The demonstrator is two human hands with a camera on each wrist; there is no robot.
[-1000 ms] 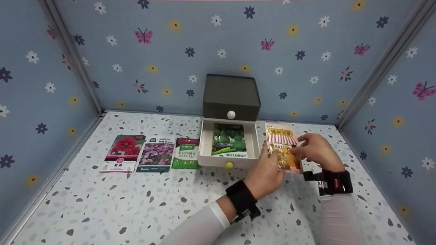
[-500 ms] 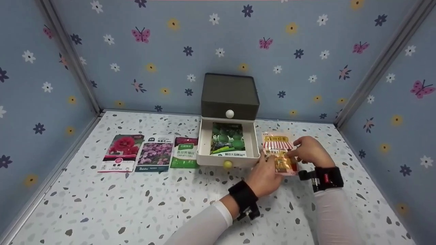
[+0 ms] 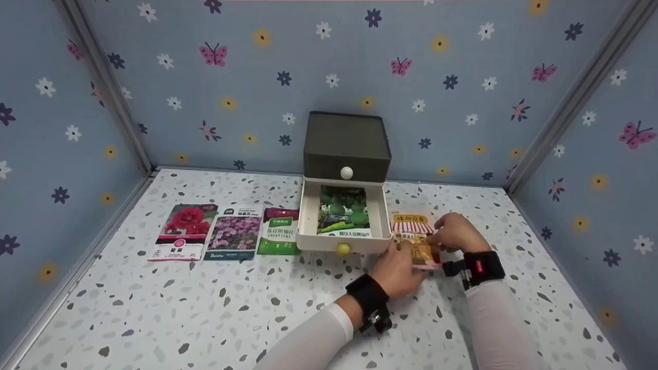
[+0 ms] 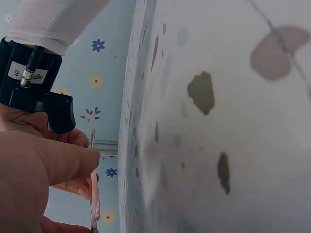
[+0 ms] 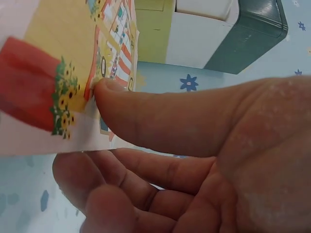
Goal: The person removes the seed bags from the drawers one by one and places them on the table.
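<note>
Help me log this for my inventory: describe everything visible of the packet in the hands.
The packet is thin and slightly glossy, like plastic or coated paper, with a pale pink border, yellow title banner, red-and-white striped awning, yellow storefront and printed flowers. It looks roughly flat, held off the table, right of the pulled-out drawer. Opposite sides are gripped by the left hand and right hand; part of its front is covered.

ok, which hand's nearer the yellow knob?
Left. Left hand is right of the yellow knob, apart; right hand is farther right, at the right edge of the striped packet.
</note>
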